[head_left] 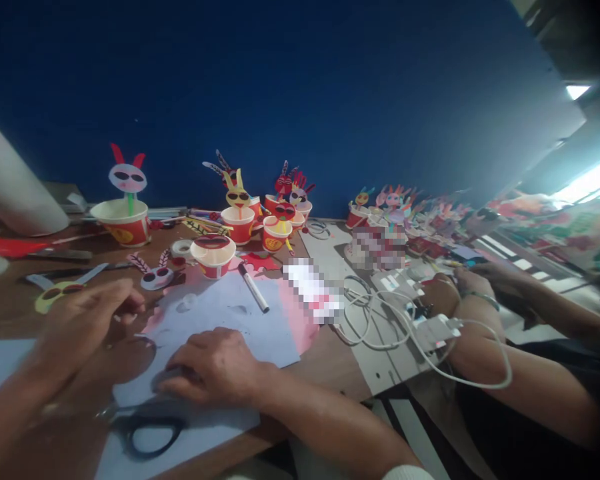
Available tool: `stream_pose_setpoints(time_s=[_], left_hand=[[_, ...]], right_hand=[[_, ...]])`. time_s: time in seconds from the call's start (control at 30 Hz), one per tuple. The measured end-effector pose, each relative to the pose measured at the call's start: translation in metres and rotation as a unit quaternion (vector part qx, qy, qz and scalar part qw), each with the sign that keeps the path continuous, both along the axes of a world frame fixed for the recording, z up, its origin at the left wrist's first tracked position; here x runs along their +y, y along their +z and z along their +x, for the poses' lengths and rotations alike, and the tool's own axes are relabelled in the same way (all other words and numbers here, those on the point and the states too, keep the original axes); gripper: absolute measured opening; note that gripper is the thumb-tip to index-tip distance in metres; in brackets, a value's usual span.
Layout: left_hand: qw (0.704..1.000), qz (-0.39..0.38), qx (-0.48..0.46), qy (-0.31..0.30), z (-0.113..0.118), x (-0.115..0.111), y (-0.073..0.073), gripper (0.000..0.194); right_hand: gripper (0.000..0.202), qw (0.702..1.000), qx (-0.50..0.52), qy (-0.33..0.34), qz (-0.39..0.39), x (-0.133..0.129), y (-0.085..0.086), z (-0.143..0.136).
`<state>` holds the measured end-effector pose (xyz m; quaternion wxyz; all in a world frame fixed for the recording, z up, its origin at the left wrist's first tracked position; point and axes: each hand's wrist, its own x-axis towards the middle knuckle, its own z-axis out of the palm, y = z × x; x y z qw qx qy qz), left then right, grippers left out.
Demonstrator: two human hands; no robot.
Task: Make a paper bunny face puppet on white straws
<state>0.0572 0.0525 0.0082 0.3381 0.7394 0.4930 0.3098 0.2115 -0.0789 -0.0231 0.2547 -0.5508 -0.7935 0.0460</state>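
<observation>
My left hand (87,320) is raised over the left of the table, its fingers curled in toward the thumb; whatever they hold, if anything, is too small to make out. My right hand (217,367) rests on white paper (220,303) with its fingers bent under, so their grip is hidden. Just below it lie scissors with a black handle (153,437). A white-and-black marker (254,288) is on the paper. Beyond my left hand are a yellow paper face (55,295) with pale ears and a white paper rabbit face (156,277) with patterned ears.
Red-and-white paper cups (123,223) stand along the blue partition (280,87), several holding paper faces. A tape roll (181,249) sits behind the paper. White cables (380,333) and chargers (433,331) lie at the right, beside another person's arms (520,380).
</observation>
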Motion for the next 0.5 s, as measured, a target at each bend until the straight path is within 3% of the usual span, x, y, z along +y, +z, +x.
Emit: stream_pose_setpoints(time_s=[0.13,0.23,0.37,0.5], left_hand=[[0.999,-0.015,-0.018,-0.042,-0.004,-0.006,0.010,0.032],[0.997,-0.007,-0.074,-0.036,-0.010,-0.010,0.026,0.031],[0.992,-0.003,-0.109,-0.067,-0.023,-0.013,0.044,0.031],[0.992,-0.036,-0.050,-0.106,-0.047,-0.024,0.043,0.033]], right_hand=[[0.025,1.000,0.016,-0.010,0.015,-0.002,-0.003,0.000],[0.017,0.997,0.072,-0.030,0.001,-0.004,-0.005,-0.001],[0.014,0.993,0.112,0.012,-0.025,-0.006,-0.005,-0.007],[0.019,0.995,0.073,0.041,-0.056,-0.014,0.002,-0.016]])
